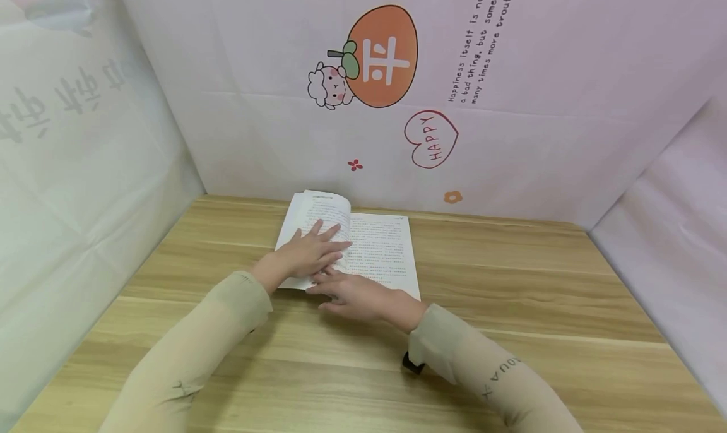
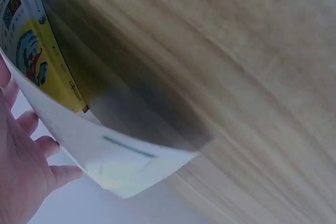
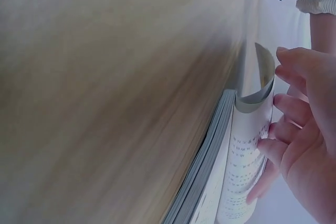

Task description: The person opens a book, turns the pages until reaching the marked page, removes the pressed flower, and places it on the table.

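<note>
An open book with printed pages lies on the wooden table. Its left-hand pages bulge upward near the spine. Spread straight, the fingers of my left hand rest across those pages. My right hand is at the book's lower edge, just below the left hand, its fingers extended toward the left-hand pages. In the left wrist view, the raised side shows a yellow, illustrated cover beneath a curved white page. The right wrist view shows the page block edge-on beside a curled page.
The wood-grain table extends around the book. A white printed sheet hangs behind the table's back edge, with more sheets on both sides. A small black object shows beneath the right sleeve.
</note>
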Demonstrator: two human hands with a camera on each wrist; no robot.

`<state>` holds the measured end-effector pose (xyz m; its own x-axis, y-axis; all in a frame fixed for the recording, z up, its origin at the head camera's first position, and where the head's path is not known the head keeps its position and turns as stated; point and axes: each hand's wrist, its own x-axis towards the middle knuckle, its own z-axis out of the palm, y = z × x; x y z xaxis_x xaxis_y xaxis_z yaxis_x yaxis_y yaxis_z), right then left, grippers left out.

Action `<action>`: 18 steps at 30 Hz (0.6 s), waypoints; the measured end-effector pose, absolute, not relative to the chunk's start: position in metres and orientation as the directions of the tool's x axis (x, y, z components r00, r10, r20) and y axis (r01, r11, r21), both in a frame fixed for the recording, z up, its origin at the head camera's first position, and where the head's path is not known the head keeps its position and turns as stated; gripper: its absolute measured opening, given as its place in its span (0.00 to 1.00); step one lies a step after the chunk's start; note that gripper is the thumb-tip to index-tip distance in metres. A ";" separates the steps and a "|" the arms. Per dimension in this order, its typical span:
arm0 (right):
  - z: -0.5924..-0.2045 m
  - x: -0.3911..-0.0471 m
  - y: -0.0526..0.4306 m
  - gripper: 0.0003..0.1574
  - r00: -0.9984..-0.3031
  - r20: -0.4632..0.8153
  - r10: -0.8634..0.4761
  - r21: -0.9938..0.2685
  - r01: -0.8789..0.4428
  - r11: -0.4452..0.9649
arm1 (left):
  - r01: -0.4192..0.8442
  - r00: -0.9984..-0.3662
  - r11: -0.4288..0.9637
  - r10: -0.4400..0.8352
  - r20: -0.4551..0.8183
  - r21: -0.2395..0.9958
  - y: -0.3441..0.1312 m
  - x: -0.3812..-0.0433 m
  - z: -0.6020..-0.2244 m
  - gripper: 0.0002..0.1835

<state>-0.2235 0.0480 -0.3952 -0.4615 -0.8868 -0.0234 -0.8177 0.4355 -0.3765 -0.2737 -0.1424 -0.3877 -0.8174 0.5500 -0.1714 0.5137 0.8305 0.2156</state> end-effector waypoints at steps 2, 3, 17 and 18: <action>-0.396 -0.223 0.046 0.27 -0.456 -0.033 -0.889 -0.361 -0.824 0.436 | 0.529 -0.809 0.827 0.559 -0.180 0.191 -0.140 -0.274 -0.389 0.27; -0.396 -0.223 0.046 0.26 -0.454 -0.037 -0.890 -0.354 -0.827 0.437 | 0.532 -0.807 0.826 0.561 -0.185 0.185 -0.140 -0.275 -0.389 0.27; -0.395 -0.229 0.068 0.24 -0.428 -0.020 -0.904 -0.376 -0.834 0.403 | 0.509 -0.810 0.830 0.552 -0.198 0.229 -0.144 -0.275 -0.389 0.27; -0.396 -0.230 0.071 0.23 -0.436 -0.016 -0.900 -0.384 -0.828 0.408 | 0.505 -0.811 0.829 0.551 -0.197 0.239 -0.145 -0.275 -0.389 0.27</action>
